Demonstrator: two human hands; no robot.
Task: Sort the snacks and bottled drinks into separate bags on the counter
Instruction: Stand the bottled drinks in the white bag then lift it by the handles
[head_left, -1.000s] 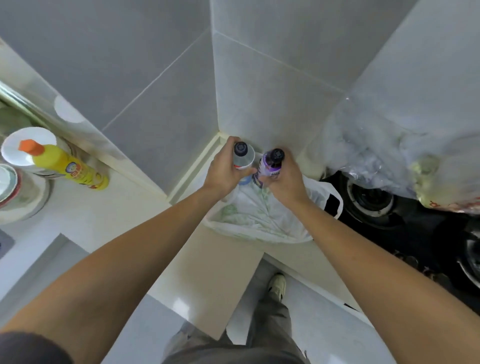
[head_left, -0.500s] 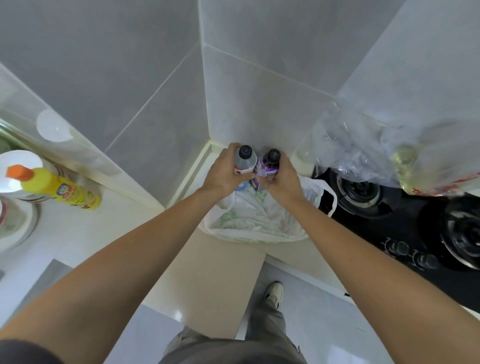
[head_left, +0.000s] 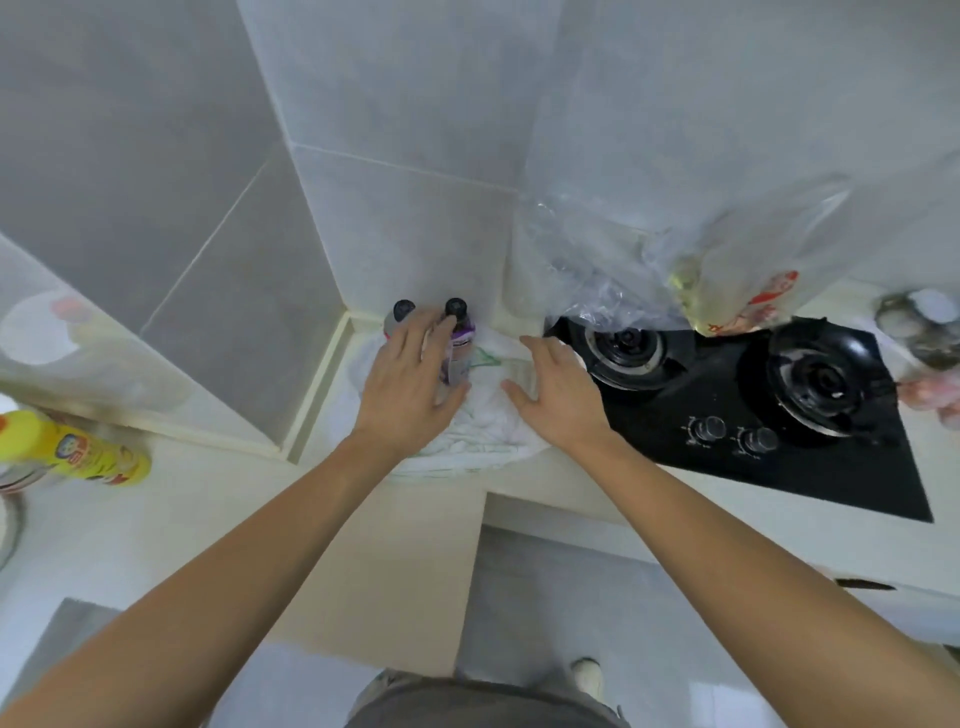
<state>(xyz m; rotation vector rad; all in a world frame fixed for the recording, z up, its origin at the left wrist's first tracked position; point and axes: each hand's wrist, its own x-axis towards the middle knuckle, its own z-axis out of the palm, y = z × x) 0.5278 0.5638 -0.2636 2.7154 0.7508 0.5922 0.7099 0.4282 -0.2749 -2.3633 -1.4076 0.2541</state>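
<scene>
Two bottled drinks stand upright in the corner where the tiled walls meet: a grey-bodied bottle with a black cap (head_left: 401, 318) and, touching it on the right, a purple-labelled bottle with a black cap (head_left: 457, 325). Both sit inside the crumpled white plastic bag with green print (head_left: 480, 423), which lies open on the pale cream counter (head_left: 410, 545). Likely reason for the corner spot: the walls brace the bottles so the limp bag need not hold them up. Your left hand (head_left: 408, 387) is spread, its fingers (head_left: 415, 332) straight and lying against the fronts of the two bottles; it reads as steadying them, not gripping. Your right hand (head_left: 558, 387) is also open, fingers extended over the right side of the bag and holding nothing; whether it touches the plastic cannot be told. The drinks look sorted; the snacks part is harder to judge. A clear plastic bag with yellowish and red-printed contents (head_left: 717, 280) hangs or leans above the black glass gas hob (head_left: 727, 410), just right of the white bag; it is blurred. At far left a yellow spray bottle (head_left: 72, 454) lies on the counter, apart from the task.
</scene>
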